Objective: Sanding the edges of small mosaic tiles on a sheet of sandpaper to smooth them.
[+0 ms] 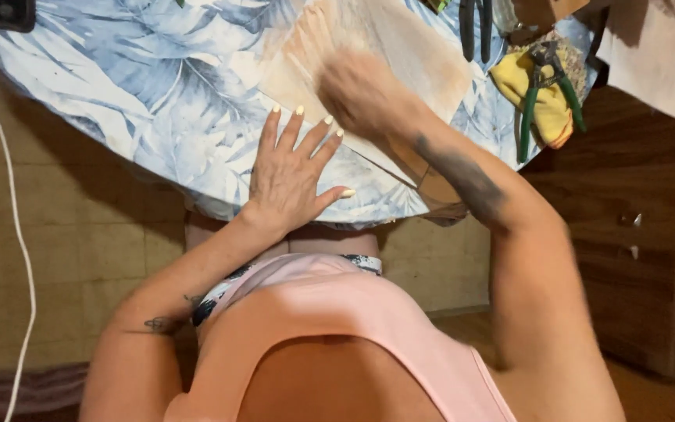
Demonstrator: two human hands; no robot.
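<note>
A pale wooden board (408,43) lies on a round table covered with a blue leaf-print cloth (158,86). My left hand (294,168) lies flat, fingers spread, on the cloth at the board's near edge, fingertips touching it. My right hand (361,90) is over the board's near part and is blurred by motion. Its fingers look curled, but whether they hold anything is hidden by the blur.
Green-handled pliers (544,94) lie on a yellow cloth (548,121) at the table's right edge, with a dark-handled tool (474,27) behind them. A white cable (11,203) hangs at the left. A wooden cabinet (650,234) stands at the right, with white paper (650,47) above it.
</note>
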